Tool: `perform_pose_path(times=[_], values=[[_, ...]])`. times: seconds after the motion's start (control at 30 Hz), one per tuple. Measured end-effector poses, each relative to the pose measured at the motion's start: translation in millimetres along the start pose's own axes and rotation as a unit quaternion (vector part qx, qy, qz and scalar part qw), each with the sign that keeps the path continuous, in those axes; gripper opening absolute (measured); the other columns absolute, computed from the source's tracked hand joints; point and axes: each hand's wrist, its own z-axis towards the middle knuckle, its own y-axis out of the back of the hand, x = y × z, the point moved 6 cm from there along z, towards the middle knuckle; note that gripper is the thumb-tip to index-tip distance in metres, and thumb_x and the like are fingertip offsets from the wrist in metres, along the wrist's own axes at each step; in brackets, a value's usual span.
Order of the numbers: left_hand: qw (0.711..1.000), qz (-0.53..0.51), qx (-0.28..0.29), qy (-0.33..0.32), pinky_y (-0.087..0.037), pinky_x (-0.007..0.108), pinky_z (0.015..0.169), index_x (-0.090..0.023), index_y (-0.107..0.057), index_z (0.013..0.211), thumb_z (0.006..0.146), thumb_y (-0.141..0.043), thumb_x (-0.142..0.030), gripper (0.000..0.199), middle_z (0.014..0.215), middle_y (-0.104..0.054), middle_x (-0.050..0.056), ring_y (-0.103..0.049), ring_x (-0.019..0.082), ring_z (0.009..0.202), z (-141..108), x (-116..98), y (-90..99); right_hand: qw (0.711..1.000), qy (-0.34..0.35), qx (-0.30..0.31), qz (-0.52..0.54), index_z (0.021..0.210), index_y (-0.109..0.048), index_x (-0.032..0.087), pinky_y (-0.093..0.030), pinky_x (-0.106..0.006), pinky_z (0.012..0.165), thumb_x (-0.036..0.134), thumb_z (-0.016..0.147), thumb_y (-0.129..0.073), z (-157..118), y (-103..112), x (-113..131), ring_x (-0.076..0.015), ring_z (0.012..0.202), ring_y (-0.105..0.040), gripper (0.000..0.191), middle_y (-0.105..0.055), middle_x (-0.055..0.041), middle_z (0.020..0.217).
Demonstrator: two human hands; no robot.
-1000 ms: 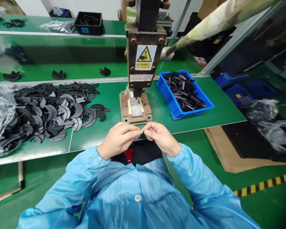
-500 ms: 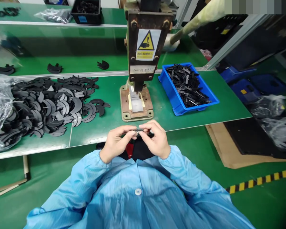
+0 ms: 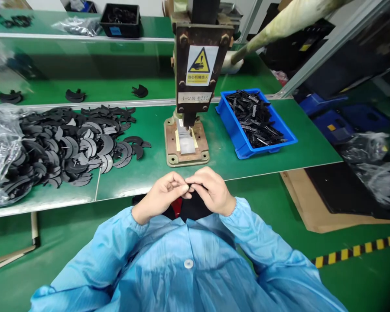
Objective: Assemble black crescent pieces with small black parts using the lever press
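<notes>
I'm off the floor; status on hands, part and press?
Left hand, right hand close together. Small dark part pinched between them, mostly hidden. Press just beyond; nothing seen obstructing the hands.

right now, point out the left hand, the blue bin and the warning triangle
Left hand point(image 3: 161, 193), head view: middle of the hand.
Blue bin point(image 3: 231, 126), head view: left outer wall.
Warning triangle point(image 3: 199, 66), head view: black hand symbol inside it.

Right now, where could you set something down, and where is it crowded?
Bare bench: between the parts pile and press base, between base and blue bin, and right of the bin. Crowded: left, under pile and plastic bag.
</notes>
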Motion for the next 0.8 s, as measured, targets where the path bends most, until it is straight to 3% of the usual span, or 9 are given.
perform_pose_path(times=[0.1, 0.17, 0.27, 0.37, 0.47, 0.53, 0.63, 0.73, 0.8], values=[[0.999, -0.005, 0.044, 0.015, -0.060, 0.025, 0.075, -0.019, -0.066, 0.099, 0.090, -0.091, -0.040, 0.033, 0.083, -0.077, 0.002, -0.075, 0.013, 0.077, 8, -3, -2.9, 0.999, 0.032, 0.038, -0.006, 0.135, -0.071, 0.037, -0.066, -0.036, 0.081, 0.017, 0.100, -0.062, 11, 9, 6, -0.0193, 0.094, -0.073, 0.041, -0.076, -0.0028, 0.104], [0.999, 0.030, 0.022, -0.016, -0.057, 0.023, 0.071, -0.021, -0.069, 0.113, 0.089, -0.091, -0.039, 0.037, 0.077, -0.071, -0.002, -0.070, 0.011, 0.072, 20, -12, 6.0, 0.999, 0.033, 0.021, -0.022, 0.137, -0.070, 0.036, -0.066, -0.038, 0.087, 0.019, 0.099, -0.066, 24, 31, 6, -0.0202, 0.099, -0.074, 0.042, -0.077, -0.0037, 0.109], [0.986, 0.109, -0.074, -0.099, -0.056, 0.024, 0.067, -0.020, -0.072, 0.114, 0.086, -0.092, -0.043, 0.042, 0.079, -0.070, -0.002, -0.068, 0.011, 0.068, 50, -36, 34.3, 0.995, 0.012, -0.088, -0.056, 0.136, -0.069, 0.029, -0.063, -0.042, 0.098, 0.022, 0.100, -0.066, 54, 91, 1, -0.0215, 0.108, -0.071, 0.037, -0.073, -0.0074, 0.115], [0.960, 0.172, -0.157, -0.156, -0.060, 0.029, 0.071, -0.019, -0.069, 0.098, 0.083, -0.090, -0.050, 0.040, 0.085, -0.075, 0.004, -0.074, 0.016, 0.073, 88, -57, 64.2, 0.959, 0.037, -0.274, -0.068, 0.130, -0.072, 0.023, -0.064, -0.035, 0.095, 0.030, 0.105, -0.063, 91, 164, 11, -0.0158, 0.101, -0.073, 0.027, -0.073, -0.0084, 0.114], [0.923, 0.291, -0.189, -0.167, -0.061, 0.033, 0.078, -0.019, -0.070, 0.094, 0.088, -0.082, -0.047, 0.031, 0.088, -0.078, 0.006, -0.075, 0.019, 0.079, 123, -68, 80.7, 0.940, 0.085, -0.329, -0.026, 0.145, -0.065, 0.019, -0.062, -0.026, 0.095, 0.040, 0.109, -0.055, 135, 207, 38, -0.0121, 0.112, -0.076, 0.042, -0.073, -0.0095, 0.132], [0.880, 0.405, -0.177, -0.176, -0.061, 0.036, 0.086, -0.020, -0.075, 0.096, 0.091, -0.077, -0.041, 0.022, 0.096, -0.082, 0.008, -0.076, 0.022, 0.087, 137, -72, 80.7, 0.952, 0.102, -0.289, -0.005, 0.148, -0.062, 0.013, -0.056, -0.025, 0.097, 0.041, 0.109, -0.041, 164, 213, 59, -0.0104, 0.121, -0.076, 0.053, -0.072, -0.0039, 0.133], [0.811, 0.535, -0.135, -0.193, -0.058, 0.042, 0.100, -0.021, -0.081, 0.102, 0.096, -0.070, -0.036, 0.019, 0.110, -0.084, 0.010, -0.076, 0.028, 0.106, 145, -74, 71.8, 0.966, 0.131, -0.224, 0.009, 0.131, -0.067, 0.006, -0.052, -0.030, 0.093, 0.044, 0.102, -0.041, 191, 205, 82, -0.0029, 0.103, -0.076, 0.054, -0.071, 0.0054, 0.109], [0.774, 0.585, -0.089, -0.225, -0.055, 0.044, 0.108, -0.022, -0.083, 0.105, 0.100, -0.065, -0.034, 0.022, 0.116, -0.084, 0.010, -0.074, 0.029, 0.115, 142, -76, 60.7, 0.964, 0.123, -0.236, 0.025, 0.110, -0.068, 0.011, -0.056, -0.032, 0.090, 0.045, 0.097, -0.061, 190, 196, 85, 0.0011, 0.080, -0.071, 0.037, -0.064, 0.0108, 0.090], [0.769, 0.583, -0.068, -0.253, -0.053, 0.044, 0.111, -0.021, -0.083, 0.106, 0.103, -0.062, -0.033, 0.025, 0.117, -0.084, 0.009, -0.073, 0.028, 0.117, 138, -76, 55.4, 0.965, 0.096, -0.242, 0.012, 0.097, -0.066, 0.015, -0.061, -0.035, 0.093, 0.047, 0.099, -0.063, 176, 186, 81, -0.0023, 0.079, -0.072, 0.032, -0.061, 0.0096, 0.083]])
